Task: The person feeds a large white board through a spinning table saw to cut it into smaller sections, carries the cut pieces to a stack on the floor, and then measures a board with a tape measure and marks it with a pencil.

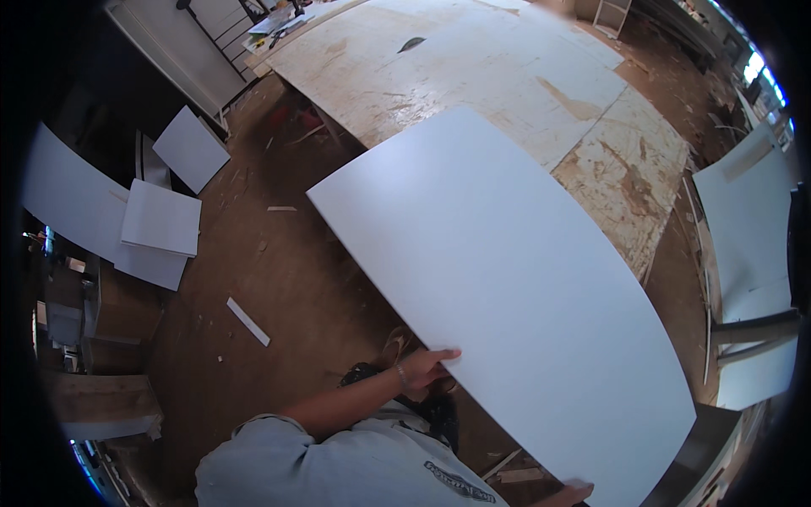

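A large white board (507, 279) lies across the front of me, its far end over the near edge of the worn worktable (625, 186). My left hand (427, 367) grips the board's near long edge around its middle, thumb on top and fingers hidden underneath. Farther right along the same edge, my right hand (570, 494) holds the board near its right end. Only its thumb and part of the hand show at the lower rim of the picture.
On the worktable lies a small dark curved piece (411, 44). White panels (160, 217) are stacked at the left, and more white panels (752, 253) lean at the right. Offcut strips (247, 322) lie on the brown floor (228, 270). Tools (274, 34) sit at the table's far left corner.
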Demonstrator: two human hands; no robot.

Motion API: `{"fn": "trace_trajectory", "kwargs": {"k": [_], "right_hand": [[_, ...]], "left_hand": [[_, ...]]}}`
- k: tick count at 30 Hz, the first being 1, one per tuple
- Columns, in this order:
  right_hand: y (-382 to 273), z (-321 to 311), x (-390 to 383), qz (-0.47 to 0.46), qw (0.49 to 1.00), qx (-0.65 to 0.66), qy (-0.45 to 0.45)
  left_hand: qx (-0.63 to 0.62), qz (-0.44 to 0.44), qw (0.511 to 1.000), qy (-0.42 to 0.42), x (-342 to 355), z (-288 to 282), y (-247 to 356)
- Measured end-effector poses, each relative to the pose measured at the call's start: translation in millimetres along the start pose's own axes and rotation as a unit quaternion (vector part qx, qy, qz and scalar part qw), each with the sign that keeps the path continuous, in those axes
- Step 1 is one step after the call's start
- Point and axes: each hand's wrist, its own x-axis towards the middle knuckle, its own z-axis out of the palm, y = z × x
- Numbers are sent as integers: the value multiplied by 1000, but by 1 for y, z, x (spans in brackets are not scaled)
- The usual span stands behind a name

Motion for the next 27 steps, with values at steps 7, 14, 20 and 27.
{"fn": "trace_trajectory", "kwargs": {"k": [7, 14, 20, 27], "right_hand": [[11, 33, -96, -16, 1000, -10, -17], [108, 101, -299, 59, 995, 51, -69], [195, 195, -470, 264, 950, 78, -150], [281, 285, -614, 414, 891, 81, -164]], "left_hand": [[-43, -11, 999, 14, -48, -126, 75], [-116, 134, 983, 55, -42, -257, 259], [-93, 227, 965, 95, -26, -390, 415], [-213, 314, 913, 151, 14, -489, 557]]}}
